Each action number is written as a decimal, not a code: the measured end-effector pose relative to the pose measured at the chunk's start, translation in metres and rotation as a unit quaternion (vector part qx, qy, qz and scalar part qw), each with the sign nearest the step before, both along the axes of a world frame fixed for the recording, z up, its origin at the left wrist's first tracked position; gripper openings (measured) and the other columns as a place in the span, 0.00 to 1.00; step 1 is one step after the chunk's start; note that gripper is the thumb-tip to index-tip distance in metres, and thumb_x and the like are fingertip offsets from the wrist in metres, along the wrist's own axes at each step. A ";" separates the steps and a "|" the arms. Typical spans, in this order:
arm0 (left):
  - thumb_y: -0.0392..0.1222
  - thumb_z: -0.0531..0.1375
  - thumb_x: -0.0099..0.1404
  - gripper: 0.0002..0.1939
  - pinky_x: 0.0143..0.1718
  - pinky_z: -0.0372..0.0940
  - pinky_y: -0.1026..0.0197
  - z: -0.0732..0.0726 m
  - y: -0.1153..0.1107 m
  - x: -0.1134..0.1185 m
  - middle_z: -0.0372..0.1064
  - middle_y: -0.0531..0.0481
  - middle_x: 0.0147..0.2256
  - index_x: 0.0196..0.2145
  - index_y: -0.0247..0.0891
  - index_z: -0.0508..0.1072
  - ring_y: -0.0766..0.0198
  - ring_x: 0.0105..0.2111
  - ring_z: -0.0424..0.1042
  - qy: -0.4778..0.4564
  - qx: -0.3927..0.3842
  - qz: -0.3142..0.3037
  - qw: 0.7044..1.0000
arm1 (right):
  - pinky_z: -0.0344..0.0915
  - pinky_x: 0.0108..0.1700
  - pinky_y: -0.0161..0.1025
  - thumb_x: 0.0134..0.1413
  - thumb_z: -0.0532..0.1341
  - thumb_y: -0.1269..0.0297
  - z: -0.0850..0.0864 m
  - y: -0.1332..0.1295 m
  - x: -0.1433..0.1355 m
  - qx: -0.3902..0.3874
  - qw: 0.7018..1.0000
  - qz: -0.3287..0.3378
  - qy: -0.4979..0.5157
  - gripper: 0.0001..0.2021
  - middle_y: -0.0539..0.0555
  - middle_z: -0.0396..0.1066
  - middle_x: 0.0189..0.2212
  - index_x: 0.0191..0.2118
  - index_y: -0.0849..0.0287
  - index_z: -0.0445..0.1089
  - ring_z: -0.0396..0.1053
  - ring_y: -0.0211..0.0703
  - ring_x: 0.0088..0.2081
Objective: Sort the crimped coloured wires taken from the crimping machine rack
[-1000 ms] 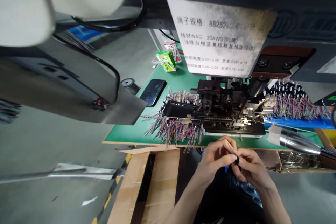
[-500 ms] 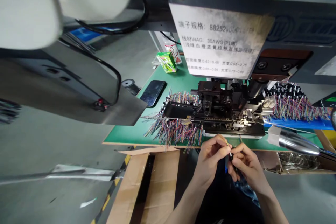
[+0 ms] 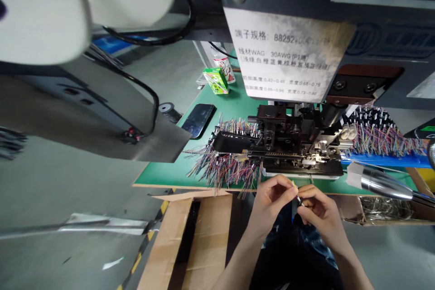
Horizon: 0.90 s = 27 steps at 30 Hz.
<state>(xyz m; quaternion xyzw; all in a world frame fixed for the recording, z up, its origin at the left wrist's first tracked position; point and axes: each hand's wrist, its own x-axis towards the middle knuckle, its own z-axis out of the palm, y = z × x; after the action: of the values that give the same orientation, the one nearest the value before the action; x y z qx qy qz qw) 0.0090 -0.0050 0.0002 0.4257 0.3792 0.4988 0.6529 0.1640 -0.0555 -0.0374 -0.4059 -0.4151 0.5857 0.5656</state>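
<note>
Green table (image 3: 163, 174) at twelve o'clock; left hand (image 3: 273, 201) and right hand (image 3: 318, 210) pinch cable (image 3: 299, 200), long axis eleven-to-five o'clock, wire tips toward eleven.

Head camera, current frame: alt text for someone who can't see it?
The left hand and right hand hold a thin cable between their fingers, just in front of a black metal machine on a green table. Multicoloured wire bundles lie on both sides of the machine; a dark phone lies farther left.
</note>
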 end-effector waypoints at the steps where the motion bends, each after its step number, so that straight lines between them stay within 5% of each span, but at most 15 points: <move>1: 0.51 0.76 0.59 0.18 0.35 0.67 0.62 -0.001 -0.001 0.000 0.72 0.52 0.28 0.27 0.37 0.75 0.63 0.31 0.70 0.005 -0.004 -0.002 1.000 | 0.67 0.26 0.31 0.61 0.74 0.59 0.001 0.000 0.000 0.009 1.000 -0.006 -0.008 0.07 0.52 0.73 0.41 0.43 0.51 0.83 0.65 0.33 0.26; 10: 0.43 0.70 0.65 0.11 0.38 0.68 0.60 0.002 0.004 -0.015 0.75 0.49 0.30 0.28 0.38 0.77 0.59 0.33 0.74 0.136 0.094 -0.045 0.985 | 0.69 0.36 0.37 0.71 0.66 0.57 0.002 0.004 0.014 0.084 0.973 -0.003 -0.213 0.10 0.52 0.74 0.34 0.51 0.48 0.84 0.73 0.43 0.33; 19: 0.29 0.64 0.65 0.11 0.36 0.63 0.59 0.010 0.007 -0.029 0.77 0.51 0.28 0.28 0.41 0.80 0.57 0.32 0.73 0.367 0.254 -0.190 0.874 | 0.70 0.39 0.43 0.76 0.59 0.61 0.016 0.009 0.029 0.206 0.892 0.108 -0.387 0.13 0.56 0.76 0.34 0.51 0.51 0.82 0.72 0.51 0.38; 27: 0.35 0.66 0.69 0.09 0.34 0.67 0.60 0.008 0.003 -0.010 0.78 0.49 0.29 0.29 0.39 0.78 0.59 0.29 0.75 0.230 0.250 -0.042 0.940 | 0.70 0.38 0.42 0.70 0.67 0.59 0.012 0.005 0.018 0.137 0.956 -0.005 -0.261 0.09 0.55 0.81 0.33 0.49 0.51 0.85 0.73 0.49 0.35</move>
<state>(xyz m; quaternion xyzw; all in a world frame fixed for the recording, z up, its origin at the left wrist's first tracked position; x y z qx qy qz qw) -0.0012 -0.0022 0.0083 0.6941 0.3637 0.4377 0.4408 0.1822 -0.0509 -0.0255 -0.4655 -0.6224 0.3943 0.4903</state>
